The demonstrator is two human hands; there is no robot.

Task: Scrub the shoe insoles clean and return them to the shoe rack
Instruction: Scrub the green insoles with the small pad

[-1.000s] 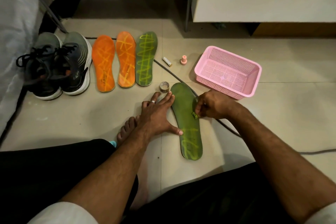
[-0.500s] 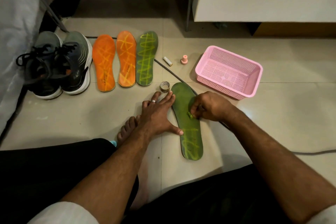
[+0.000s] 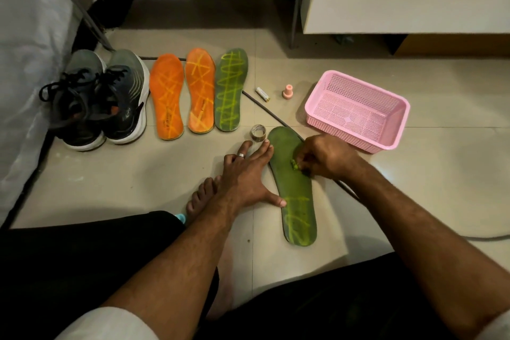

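A green insole lies on the tiled floor in front of me, yellow-green marks left only on its near end. My left hand rests flat beside it, fingers spread, thumb touching its left edge. My right hand pinches a small green scrub piece against the insole's middle. Two orange insoles and another marked green insole lie in a row further back.
A pair of dark sneakers stands at the left. A pink basket sits at the right. A tape roll, a small battery and a pink cap lie on the floor. A cable runs under the insole. My bare foot is by my left hand.
My right hand has worked back and forth over the insole's middle with the scrub piece. My left hand has stayed put.
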